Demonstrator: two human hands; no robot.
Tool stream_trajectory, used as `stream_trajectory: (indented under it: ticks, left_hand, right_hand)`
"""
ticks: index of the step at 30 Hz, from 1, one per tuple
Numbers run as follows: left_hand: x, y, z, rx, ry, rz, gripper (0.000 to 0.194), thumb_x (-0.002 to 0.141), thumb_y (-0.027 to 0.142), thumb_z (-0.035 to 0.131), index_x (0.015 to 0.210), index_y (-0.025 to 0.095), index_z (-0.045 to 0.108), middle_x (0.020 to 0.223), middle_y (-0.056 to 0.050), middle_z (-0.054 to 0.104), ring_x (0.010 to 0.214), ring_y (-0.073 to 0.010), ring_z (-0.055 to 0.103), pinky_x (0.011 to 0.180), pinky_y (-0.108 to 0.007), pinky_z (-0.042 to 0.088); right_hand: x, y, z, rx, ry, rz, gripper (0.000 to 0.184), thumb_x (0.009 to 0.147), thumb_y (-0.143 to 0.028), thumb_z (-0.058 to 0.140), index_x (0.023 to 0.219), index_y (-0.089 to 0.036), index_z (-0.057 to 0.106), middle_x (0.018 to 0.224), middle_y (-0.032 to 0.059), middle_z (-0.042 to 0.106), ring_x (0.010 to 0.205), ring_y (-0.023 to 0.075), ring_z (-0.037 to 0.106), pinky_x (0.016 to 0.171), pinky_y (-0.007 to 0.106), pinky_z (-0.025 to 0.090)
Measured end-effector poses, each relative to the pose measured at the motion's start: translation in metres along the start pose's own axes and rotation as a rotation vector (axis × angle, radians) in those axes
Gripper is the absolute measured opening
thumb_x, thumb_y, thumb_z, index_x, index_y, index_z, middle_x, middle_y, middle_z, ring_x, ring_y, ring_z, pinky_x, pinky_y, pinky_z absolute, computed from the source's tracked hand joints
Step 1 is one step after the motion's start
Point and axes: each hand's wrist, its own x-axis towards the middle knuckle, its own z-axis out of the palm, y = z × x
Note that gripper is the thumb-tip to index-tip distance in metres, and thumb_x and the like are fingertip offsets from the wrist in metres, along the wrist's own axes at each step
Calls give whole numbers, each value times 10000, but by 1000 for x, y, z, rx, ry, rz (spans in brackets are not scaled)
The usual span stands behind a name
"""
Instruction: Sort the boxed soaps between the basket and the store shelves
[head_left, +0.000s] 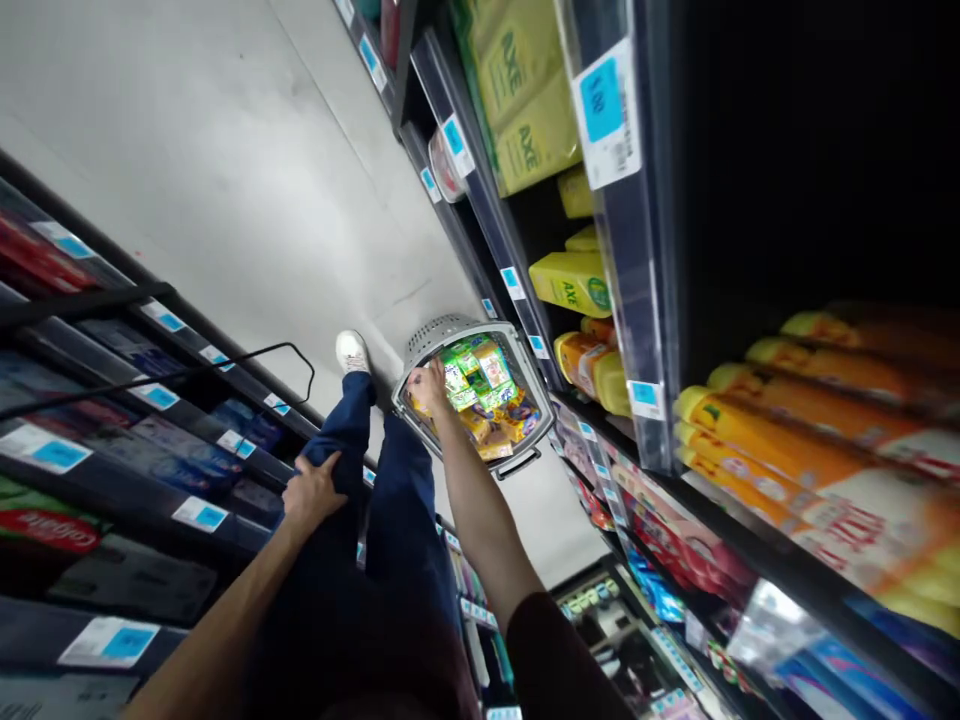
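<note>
My left hand (313,492) rests on the knee of my dark blue trousers (341,430), its fingers spread and holding nothing. Reaching down, my right hand (427,388) is inside a grey plastic shopping basket (442,330), close to its left rim. Its fingers look curled together, and what they hold, if anything, is too small to make out. Beside that hand lie green packs (476,372) with white and yellow print. Yellow and orange packets (499,425) fill the near part of the basket. The basket's dark handle (519,463) lies along the near rim.
Yellow AXE bottles (574,282) and orange bottles (787,470) stock the right shelves. On the left, shelves hold boxes, among them a Colgate pack (52,530). A black wire hook (296,350) juts into the aisle. My white shoe (351,352) stands on the grey floor (247,180).
</note>
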Motion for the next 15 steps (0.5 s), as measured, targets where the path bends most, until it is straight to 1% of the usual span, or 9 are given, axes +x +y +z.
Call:
stream_trajectory:
  ticks: [2, 3, 5, 8, 10, 11, 13, 15]
  left_hand:
    - [3, -3, 0, 47, 44, 43, 837, 822, 466, 680, 1578, 314, 353, 1336, -216, 443, 971, -358, 712, 819, -420, 538]
    - [3, -4, 0, 61, 57, 53, 846, 817, 491, 685, 1576, 312, 357, 1325, -208, 445, 948, -344, 714, 811, -409, 536]
    - [4, -4, 0, 82, 67, 52, 856, 805, 522, 698, 1569, 315, 370, 1324, -201, 445, 926, -333, 713, 797, -396, 533]
    - [4, 0, 0, 101, 76, 58, 850, 803, 513, 704, 1563, 309, 383, 1311, -199, 462, 908, -324, 713, 784, -386, 530]
    - [3, 2, -2, 104, 82, 57, 836, 805, 497, 707, 1557, 301, 399, 1281, -196, 478, 878, -316, 717, 757, -374, 527]
    - [2, 3, -2, 105, 89, 51, 827, 806, 491, 708, 1552, 300, 408, 1268, -195, 485, 863, -315, 718, 739, -368, 526]
    - [1, 4, -4, 99, 107, 40, 808, 810, 492, 705, 1542, 300, 425, 1253, -191, 492, 857, -318, 720, 714, -361, 523]
    - [0, 3, -4, 89, 124, 35, 787, 815, 495, 694, 1534, 302, 438, 1256, -189, 497, 864, -322, 720, 704, -363, 522]
  right_hand:
    - [12, 14, 7, 44, 49, -79, 229, 889, -219, 575, 934, -219, 799, 1400, 65, 585, 1420, 250, 385, 1226, 373, 240]
    - [15, 22, 9, 62, 67, -117, 256, 884, -200, 552, 926, -218, 805, 1383, 61, 594, 1411, 243, 398, 1220, 361, 250]
    - [14, 36, 11, 71, 91, -153, 307, 871, -164, 521, 950, -220, 813, 1435, 45, 563, 1453, 242, 353, 1233, 371, 229]
    - [8, 48, 13, 29, 83, -104, 367, 845, -123, 534, 1060, -241, 807, 1572, -2, 444, 1537, 248, 214, 1270, 412, 136]
    - [10, 48, 16, -14, 45, -81, 393, 839, -116, 561, 1127, -255, 789, 1616, -11, 390, 1562, 263, 151, 1283, 459, 65]
    - [14, 46, 18, -34, 19, -84, 383, 838, -123, 586, 1139, -249, 785, 1623, 2, 384, 1569, 281, 127, 1284, 488, 31]
    - [26, 39, 27, -23, -17, -78, 360, 824, -149, 651, 1155, -210, 779, 1612, 63, 411, 1575, 328, 101, 1276, 535, -15]
    - [42, 30, 37, 91, -10, -14, 423, 800, -173, 710, 1222, -161, 748, 1571, 129, 467, 1572, 375, 107, 1270, 566, -10]
